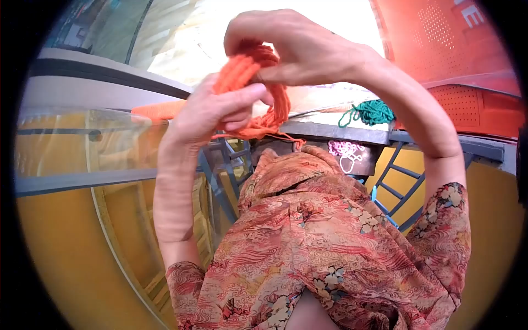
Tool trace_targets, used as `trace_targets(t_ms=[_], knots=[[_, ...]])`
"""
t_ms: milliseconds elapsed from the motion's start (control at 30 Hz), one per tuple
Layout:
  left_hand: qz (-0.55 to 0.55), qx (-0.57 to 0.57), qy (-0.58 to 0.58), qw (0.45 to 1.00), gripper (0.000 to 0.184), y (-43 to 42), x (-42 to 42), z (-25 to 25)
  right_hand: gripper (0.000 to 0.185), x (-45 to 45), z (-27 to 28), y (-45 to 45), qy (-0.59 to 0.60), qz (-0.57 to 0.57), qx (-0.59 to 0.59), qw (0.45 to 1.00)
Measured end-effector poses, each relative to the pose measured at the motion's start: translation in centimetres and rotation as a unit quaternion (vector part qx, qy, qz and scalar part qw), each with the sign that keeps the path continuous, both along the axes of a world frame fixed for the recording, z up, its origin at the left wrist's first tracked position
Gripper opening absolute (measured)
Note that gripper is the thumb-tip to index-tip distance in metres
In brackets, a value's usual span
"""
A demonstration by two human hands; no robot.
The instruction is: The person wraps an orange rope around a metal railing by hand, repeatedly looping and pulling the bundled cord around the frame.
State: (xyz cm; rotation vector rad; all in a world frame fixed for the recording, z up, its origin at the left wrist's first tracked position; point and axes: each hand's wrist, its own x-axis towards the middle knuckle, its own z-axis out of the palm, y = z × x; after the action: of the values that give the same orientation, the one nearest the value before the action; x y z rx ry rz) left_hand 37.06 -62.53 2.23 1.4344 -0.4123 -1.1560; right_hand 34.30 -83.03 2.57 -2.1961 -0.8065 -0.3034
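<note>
A bundle of orange yarn [240, 73] is held up in front of me in thick loops. My left hand [212, 110] is closed around its lower left side, with the thumb pointing to the right. Above it, my right hand [300, 47] bends over the top of the loops, thumb and fingers closed on the strands. Some fingertips of my right hand are hidden behind the yarn. Looser orange strands hang below my hands, and one trails down toward my lap.
A teal yarn bundle [374, 112] lies on the table edge to the right. Pink and white yarn [346, 149] sits lower, near my lap. A red perforated basket [467, 107] stands at the right. Dark metal frame bars [404, 171] are beside my legs.
</note>
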Motion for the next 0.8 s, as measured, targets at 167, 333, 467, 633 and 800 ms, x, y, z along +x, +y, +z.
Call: trace_targets(t_ms=[167,333,467,633,800], knots=[[0.061,-0.072,-0.058,0.994,0.039,-0.8,-0.6,4.6,0.021,-2.7,-5.6,-2.4,0.085,-0.185,0.210,0.956],[0.054,-0.274,-0.024,0.960,0.066,2.0,-1.5,8.8,0.025,-5.2,-20.9,-0.9,0.484,-0.149,-0.022,0.862],[0.013,-0.378,0.007,0.926,0.077,6.1,-1.5,14.7,0.060,-7.0,-25.4,5.3,0.474,0.112,0.118,0.866],[0.011,-0.467,-0.025,0.884,0.070,7.3,-5.3,20.0,0.034,-9.2,-40.2,11.1,0.380,0.067,-0.029,0.922],[0.138,-0.326,-0.125,0.927,0.070,9.4,-10.0,25.6,0.027,-12.3,-41.2,0.7,0.496,0.029,-0.291,0.818]])
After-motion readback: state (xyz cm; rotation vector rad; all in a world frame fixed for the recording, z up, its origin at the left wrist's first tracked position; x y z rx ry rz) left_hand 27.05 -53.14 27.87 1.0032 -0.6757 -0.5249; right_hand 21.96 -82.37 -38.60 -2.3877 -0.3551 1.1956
